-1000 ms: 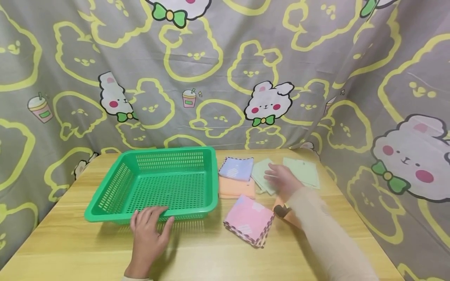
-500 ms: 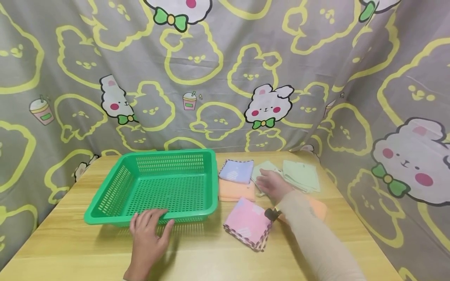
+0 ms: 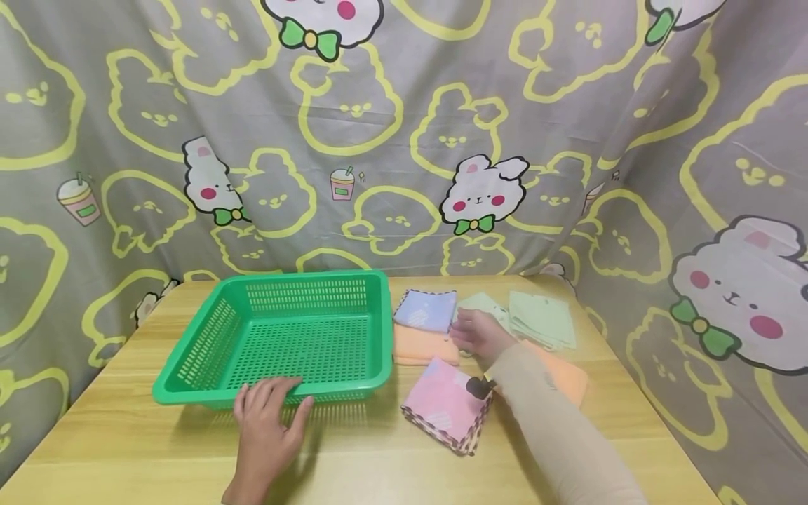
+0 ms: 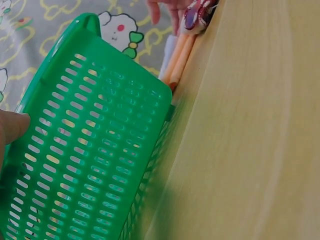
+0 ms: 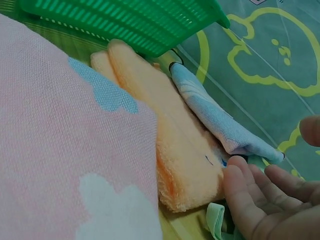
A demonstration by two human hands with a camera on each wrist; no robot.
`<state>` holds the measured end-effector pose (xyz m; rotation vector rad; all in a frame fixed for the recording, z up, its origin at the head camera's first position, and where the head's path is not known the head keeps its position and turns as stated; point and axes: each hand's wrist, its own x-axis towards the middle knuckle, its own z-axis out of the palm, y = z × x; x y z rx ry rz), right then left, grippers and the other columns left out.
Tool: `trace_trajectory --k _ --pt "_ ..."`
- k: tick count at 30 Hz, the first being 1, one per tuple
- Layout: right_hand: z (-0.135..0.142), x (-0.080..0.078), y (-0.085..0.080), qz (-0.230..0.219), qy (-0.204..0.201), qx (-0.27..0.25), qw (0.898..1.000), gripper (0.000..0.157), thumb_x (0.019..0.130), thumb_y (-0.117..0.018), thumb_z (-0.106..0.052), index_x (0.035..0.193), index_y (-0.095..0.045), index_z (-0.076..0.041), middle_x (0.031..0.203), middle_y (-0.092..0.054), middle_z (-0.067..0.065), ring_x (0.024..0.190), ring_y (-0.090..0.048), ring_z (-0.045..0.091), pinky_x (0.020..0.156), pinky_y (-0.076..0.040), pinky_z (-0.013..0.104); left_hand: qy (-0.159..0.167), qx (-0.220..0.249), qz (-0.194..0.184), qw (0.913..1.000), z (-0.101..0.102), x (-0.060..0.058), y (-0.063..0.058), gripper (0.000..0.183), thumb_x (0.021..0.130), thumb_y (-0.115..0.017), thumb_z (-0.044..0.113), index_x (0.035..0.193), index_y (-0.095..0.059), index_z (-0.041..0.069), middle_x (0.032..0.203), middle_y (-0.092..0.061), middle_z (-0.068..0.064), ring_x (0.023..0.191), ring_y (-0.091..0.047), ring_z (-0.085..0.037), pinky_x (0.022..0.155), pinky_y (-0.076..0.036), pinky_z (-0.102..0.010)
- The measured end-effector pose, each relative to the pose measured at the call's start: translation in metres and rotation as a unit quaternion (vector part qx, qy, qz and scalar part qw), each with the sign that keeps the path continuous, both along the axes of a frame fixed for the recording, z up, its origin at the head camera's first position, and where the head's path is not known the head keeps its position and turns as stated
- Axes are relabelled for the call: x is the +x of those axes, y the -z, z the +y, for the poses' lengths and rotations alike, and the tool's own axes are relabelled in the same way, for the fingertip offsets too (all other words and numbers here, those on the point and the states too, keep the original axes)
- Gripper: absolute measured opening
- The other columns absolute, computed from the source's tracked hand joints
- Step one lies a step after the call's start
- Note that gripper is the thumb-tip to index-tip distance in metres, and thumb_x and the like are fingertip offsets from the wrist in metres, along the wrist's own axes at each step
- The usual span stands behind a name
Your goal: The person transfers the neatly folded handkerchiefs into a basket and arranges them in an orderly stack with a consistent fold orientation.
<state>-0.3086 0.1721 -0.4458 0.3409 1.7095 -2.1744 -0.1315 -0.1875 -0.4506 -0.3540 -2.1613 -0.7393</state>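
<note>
My left hand [image 3: 268, 424] holds the front rim of a green plastic basket [image 3: 344, 387], fingers over the edge and thumb [image 4: 14, 125] outside it. Nothing lies in the basket. My right hand [image 3: 482, 335] reaches in with loosely bent fingers beside a folded orange towel [image 3: 419, 348]. In the right wrist view its fingertips [image 5: 236, 161] are right at that towel's edge, near a folded blue towel [image 5: 215, 112]. The blue towel overlaps the orange one. A folded pink towel [image 3: 442, 400] with a checked border lies nearer me.
Behind my right hand lies a pale green towel [image 3: 477, 304], with another pale green towel [image 3: 543, 321] to its right. A second orange towel [image 3: 570, 379] lies partly under my right forearm. A patterned curtain [image 3: 391, 126] stands behind the wooden table [image 3: 353, 456].
My right hand has moved left and slightly nearer me, from over the pale green towel to the edge of the orange one. The left hand and basket stay in place.
</note>
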Motion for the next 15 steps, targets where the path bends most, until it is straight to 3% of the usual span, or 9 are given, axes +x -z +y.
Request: trace_trajectory --k 7,15 --pt "-0.006 0.001 0.000 -0.020 0.000 -0.008 1.000 0.057 0.099 -0.050 -0.022 0.146 -0.032 0.003 0.145 -0.033 0.030 0.124 -0.044 0.042 0.092 -0.049 0.039 -0.001 0.002 -0.005 1.0000 -0.001 0.001 0.001 0.030 0.077 -0.071 0.020 0.102 -0.067 0.003 0.103 -0.064 -0.019 0.103 -0.051 -0.040 0.098 -0.015 -0.069" --pt "-0.014 0.007 -0.004 -0.017 -0.020 -0.032 0.999 0.061 0.101 -0.046 -0.022 0.150 -0.019 0.002 0.149 -0.021 0.037 0.127 -0.041 0.048 0.100 -0.043 0.045 -0.002 0.004 -0.006 1.0000 -0.002 0.002 0.002 0.030 0.078 -0.071 0.021 0.102 -0.067 0.003 0.103 -0.064 -0.019 0.103 -0.051 -0.039 0.098 -0.016 -0.069"
